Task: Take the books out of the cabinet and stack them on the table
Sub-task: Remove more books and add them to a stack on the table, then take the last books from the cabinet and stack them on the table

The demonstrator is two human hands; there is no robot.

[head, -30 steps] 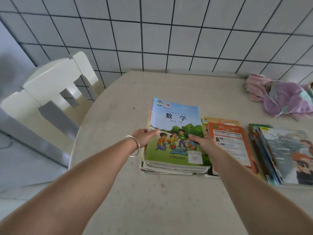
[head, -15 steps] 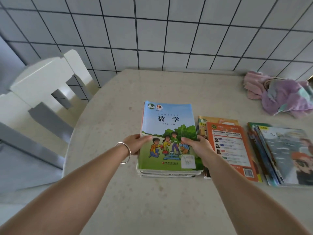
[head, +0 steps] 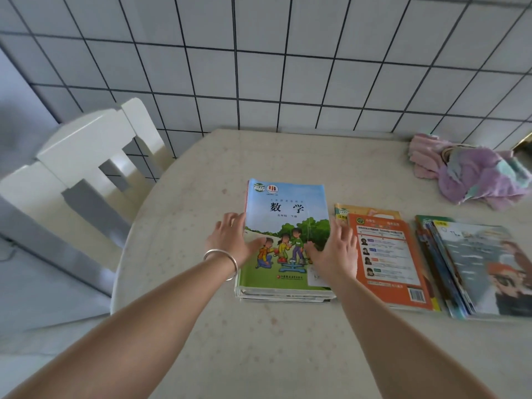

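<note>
A stack of books topped by a blue and green maths textbook (head: 288, 214) lies flat on the beige table (head: 259, 347). My left hand (head: 231, 239), with a silver bangle at the wrist, rests against the stack's left edge, fingers spread. My right hand (head: 334, 250) lies over the cover's right edge, fingers spread too. Neither hand grips the stack. To the right lies a second pile with an orange cover (head: 388, 254) on top. Further right is a third pile topped by a grey picture book (head: 483, 263).
A white chair (head: 83, 165) stands at the table's left edge. A bundle of pink and purple cloth (head: 472, 171) lies at the back right of the table. A tiled wall (head: 288, 67) runs behind the table. The cabinet is out of view.
Both hands let go of the maths book stack and spread open along its sides. The stack now lies squared up on the table.
</note>
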